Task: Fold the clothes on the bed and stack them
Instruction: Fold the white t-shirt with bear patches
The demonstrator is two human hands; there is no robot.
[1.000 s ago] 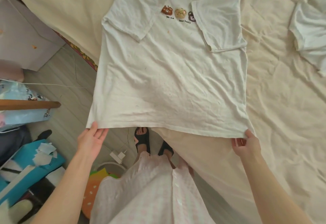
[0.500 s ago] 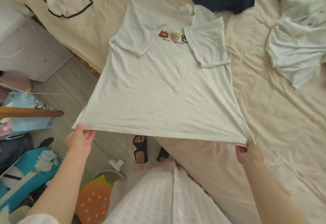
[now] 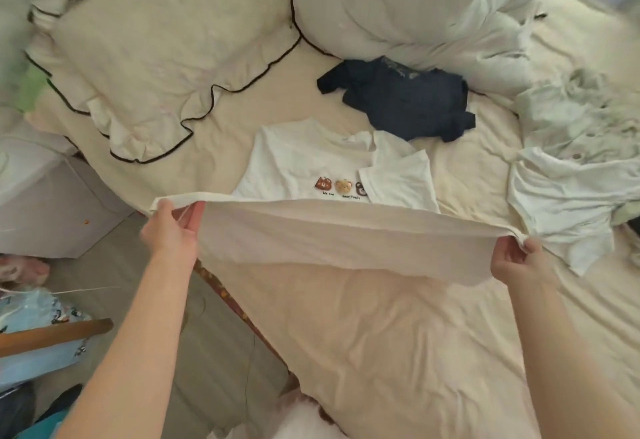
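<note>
A cream-sheeted bed (image 3: 398, 334) is filling most of the view, its near-left edge running diagonally beside a pale floor (image 3: 214, 352). A bulky white duvet (image 3: 415, 6) is lying bunched at the far side, and a ruffled pillow (image 3: 156, 68) with dark piping is resting at the far left. A pale heap of clothes (image 3: 568, 175) is lying crumpled at the right, with a navy garment (image 3: 405, 99) lying far of centre, just beyond the white shirt (image 3: 311, 161).

The shirt is lying collar-far in the middle of the bed, both sleeves folded inward over the chest, where three small bear motifs (image 3: 341, 185) are showing. Its lower half is being held up off the sheet and carried toward the collar, the hem stretched taut between the two hands and sagging slightly in between.

The left hand (image 3: 169, 227) is pinching the left hem corner, thumb on top and fingers beneath the fabric. The right hand (image 3: 519, 258) is gripping the right hem corner, fingers curled around the bunched cloth.
</note>
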